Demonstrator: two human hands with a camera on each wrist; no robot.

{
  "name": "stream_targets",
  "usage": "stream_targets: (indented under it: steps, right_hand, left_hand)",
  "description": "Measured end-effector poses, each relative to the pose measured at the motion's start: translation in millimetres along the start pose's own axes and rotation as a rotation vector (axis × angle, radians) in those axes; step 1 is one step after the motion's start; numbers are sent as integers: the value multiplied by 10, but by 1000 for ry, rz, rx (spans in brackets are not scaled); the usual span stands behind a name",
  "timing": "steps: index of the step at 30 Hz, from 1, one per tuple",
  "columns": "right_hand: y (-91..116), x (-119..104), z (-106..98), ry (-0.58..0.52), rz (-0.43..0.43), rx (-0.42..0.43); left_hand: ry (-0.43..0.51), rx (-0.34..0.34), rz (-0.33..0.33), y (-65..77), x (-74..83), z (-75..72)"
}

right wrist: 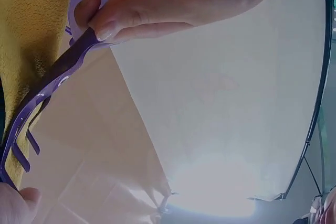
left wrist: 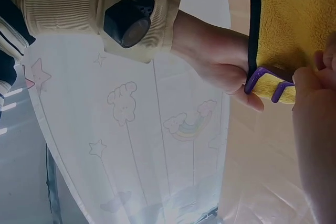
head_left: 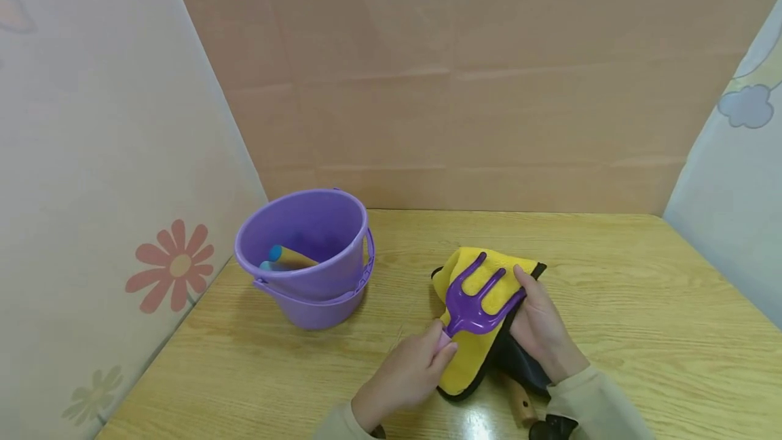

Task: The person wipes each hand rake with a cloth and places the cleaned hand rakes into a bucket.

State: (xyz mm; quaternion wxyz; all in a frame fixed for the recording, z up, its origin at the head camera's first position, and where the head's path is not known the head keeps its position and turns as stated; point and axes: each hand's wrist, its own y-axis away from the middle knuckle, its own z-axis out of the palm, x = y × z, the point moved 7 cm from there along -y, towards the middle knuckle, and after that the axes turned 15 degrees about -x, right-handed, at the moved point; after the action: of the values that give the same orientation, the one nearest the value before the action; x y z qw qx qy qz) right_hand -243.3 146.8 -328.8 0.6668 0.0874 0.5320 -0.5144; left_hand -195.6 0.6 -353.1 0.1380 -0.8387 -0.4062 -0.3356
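Both hands are busy with the same bit of kit. Left hand (head_left: 408, 369) has its fingers curled round the pale lilac handle (head_left: 443, 340) of a shiny purple plastic garden fork (head_left: 470, 311), right where it meets the head. Right hand (head_left: 542, 328) is holding a fuzzy yellow cloth with black edging (head_left: 467, 365) along its right side, thumb on top, right by the tip of the rightmost tine; the other fingers are mostly hidden, so can't tell exactly how they sit. Fork's head lies over the cloth with its three tines pointing to the far side, right of the middle of the pale wood-grain table (head_left: 641, 304).

Poking out from under the cloth and right hand is a smooth black piece (head_left: 519, 367), and nearer, a light wooden handle (head_left: 521, 405). Can't tell if those two are joined. Beige sleeves (head_left: 595, 402) on both arms, and the left wrist view shows a black boxy gadget (left wrist: 127, 23) on the right one.

Over to the left, well apart from the fork, stands a purple plastic bucket (head_left: 318, 314) with its handle folded down. Inside it there's a yellowish cylinder with a blue end (head_left: 296, 260) and a pale blue piece (head_left: 272, 265). Plain tan backdrop (head_left: 458, 121) on the far side, white panel with a red flower (head_left: 179, 265) on the left.
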Motion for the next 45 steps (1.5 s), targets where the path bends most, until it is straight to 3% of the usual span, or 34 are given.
stream_targets:
  steps: [4, 11, 19, 22, 27, 34, 39, 45]
  right_hand:
    - [1, -44, -20, -4, -59, 9]
    - [36, -112, -64, 240, -104, 39]
    - [42, -157, -72, 268, -143, 104]
    - [44, -178, -98, 232, -148, 144]
    - [55, -181, -147, 14, -159, 166]
    - [41, -42, -68, -179, -52, 4]
    - [56, 86, 61, -234, 28, -121]
    - [20, 152, 223, -355, 54, -264]
  left_hand:
    - [-11, 3, -7, 7, -28, 0]
    - [-50, -1, -12, 34, -37, 19]
    - [23, -15, -17, 30, -81, 20]
    - [59, -5, -18, 37, -104, 1]
    - [93, 59, 10, 43, -108, -94]
    - [98, 109, 70, 21, -8, -195]
    - [56, 116, 107, -24, 86, -199]
    - [6, 129, 125, -69, 114, -167]
